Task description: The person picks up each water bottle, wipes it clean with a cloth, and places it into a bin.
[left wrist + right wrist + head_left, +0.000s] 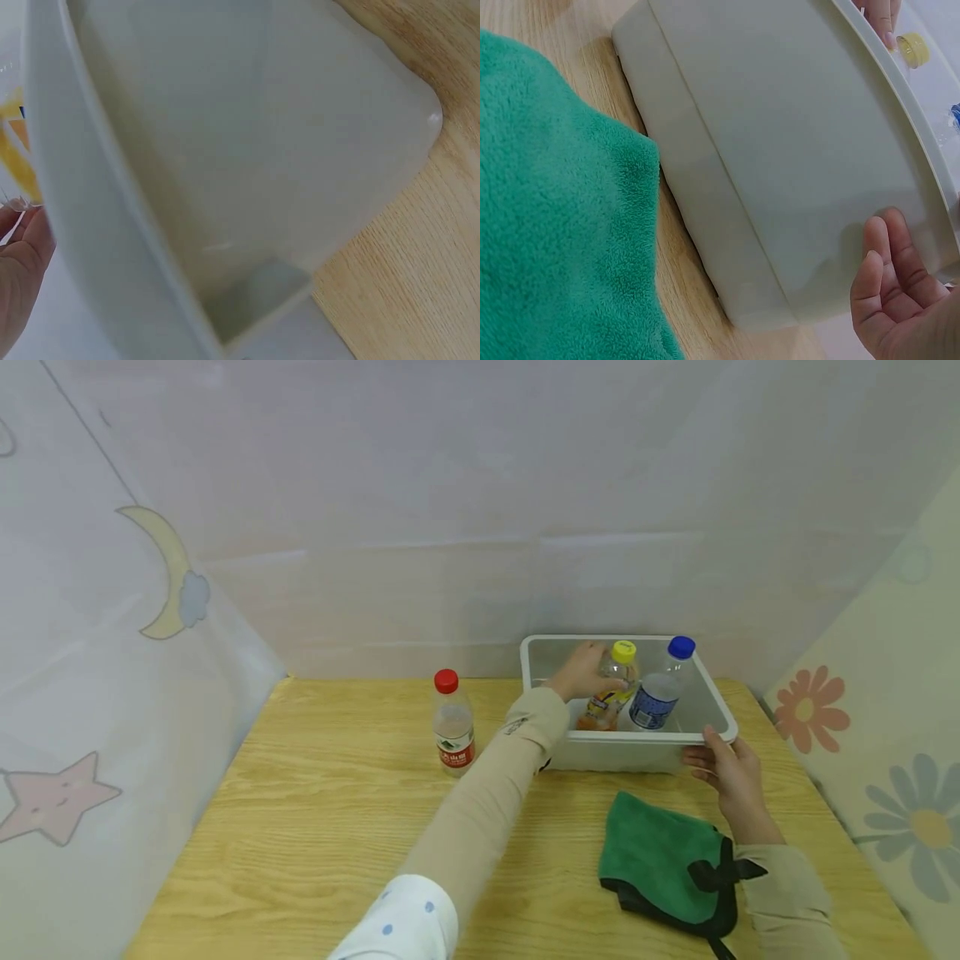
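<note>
A white plastic bin [622,755] stands at the back right of the table. My left hand [580,673] reaches over its rim and grips a yellow-capped drink bottle [617,683] with orange contents inside the bin. Beside it, a clear bottle with a blue cap [656,700] leans within the bin. At the front right corner, my right hand [731,772] holds the bin, thumb over the rim and fingers against the outer wall. In the right wrist view, those fingers [906,255] lie curled below the rim. The left wrist view catches only part of the left hand [21,266].
A red-capped bottle [454,727] stands upright left of the bin. In front of the bin lies a green cloth [660,860] with black trim, near the right forearm. Patterned sheets [420,527] hang behind and at both sides of the wooden table [300,827].
</note>
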Motion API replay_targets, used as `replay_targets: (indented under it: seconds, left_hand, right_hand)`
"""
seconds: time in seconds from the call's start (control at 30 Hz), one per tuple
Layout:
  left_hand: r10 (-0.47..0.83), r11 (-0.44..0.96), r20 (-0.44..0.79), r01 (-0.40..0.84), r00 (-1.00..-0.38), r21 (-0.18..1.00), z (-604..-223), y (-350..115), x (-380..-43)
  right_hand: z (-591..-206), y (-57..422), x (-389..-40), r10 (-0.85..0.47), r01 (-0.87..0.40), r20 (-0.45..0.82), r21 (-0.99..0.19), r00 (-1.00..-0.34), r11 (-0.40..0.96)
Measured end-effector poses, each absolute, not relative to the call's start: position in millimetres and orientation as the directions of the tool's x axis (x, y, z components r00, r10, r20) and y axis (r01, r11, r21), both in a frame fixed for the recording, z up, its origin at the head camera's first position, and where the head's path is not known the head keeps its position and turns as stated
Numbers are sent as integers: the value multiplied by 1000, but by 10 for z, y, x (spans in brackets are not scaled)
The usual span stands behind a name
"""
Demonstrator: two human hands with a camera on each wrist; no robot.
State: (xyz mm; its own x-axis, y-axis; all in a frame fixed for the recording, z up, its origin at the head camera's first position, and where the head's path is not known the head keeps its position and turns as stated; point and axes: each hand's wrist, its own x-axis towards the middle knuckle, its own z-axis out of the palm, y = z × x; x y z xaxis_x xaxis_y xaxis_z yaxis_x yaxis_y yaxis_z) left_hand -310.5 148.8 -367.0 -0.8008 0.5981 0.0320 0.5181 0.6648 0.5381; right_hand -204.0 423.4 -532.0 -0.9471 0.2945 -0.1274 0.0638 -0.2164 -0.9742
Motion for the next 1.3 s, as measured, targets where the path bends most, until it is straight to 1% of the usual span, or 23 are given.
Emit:
replay_targets:
  seconds: [0.07, 0.1, 0.3, 0.33, 0.5, 0.63, 0.73, 0.9, 1.0, 1.13, 1.3]
  left_hand:
    - [591, 674, 24, 509, -807, 536, -3659, 1495, -3099]
    - [587, 679, 20, 505, -810, 533, -3651, 1497, -3096]
    - [580, 685, 8, 493, -815, 536, -3631, 1497, -3098]
    - [582, 682, 8, 494, -813, 539, -3635, 1499, -3101]
    - [593, 659, 21, 501, -805, 560, -3634, 1485, -3105]
    - [600, 626, 53, 510, -799, 590, -3597, 1415, -3090]
    - [585, 599, 67, 486, -808, 636, -3568, 1342, -3073]
    - [549, 556, 101, 453, -830, 697, -3507, 1234, -3037]
    - [537, 523, 133, 452, -833, 722, -3475, 1192, -3012]
    - [536, 482, 172, 467, -826, 742, -3459, 1138, -2947]
    - [556, 464, 213, 512, -804, 723, -3467, 1051, -2806]
  right_hand:
    - [-5264, 4226, -2016, 276, 66, -125, -975, -953, -214]
    - [-5167, 4162, -1982, 294, 80, -140, -975, -945, -208]
    - [-4296, 3564, -1618, 291, 103, -180, -960, -940, -260]
    - [-4263, 3536, -1592, 282, 91, -168, -959, -945, -268]
    - [-4420, 3657, -1671, 287, 89, -160, -965, -945, -245]
    - [-4773, 3894, -1868, 330, 156, -210, -971, -920, -183]
    - [-4994, 4043, -1990, 331, 165, -218, -969, -918, -181]
    - [-5132, 4145, -2092, 296, 122, -181, -970, -938, -210]
    - [-5214, 4205, -2151, 296, 121, -176, -973, -939, -195]
    - [-5366, 4296, -2246, 325, 111, -162, -979, -932, -170]
    - [-5493, 4380, -2333, 376, 117, -178, -977, -909, -178]
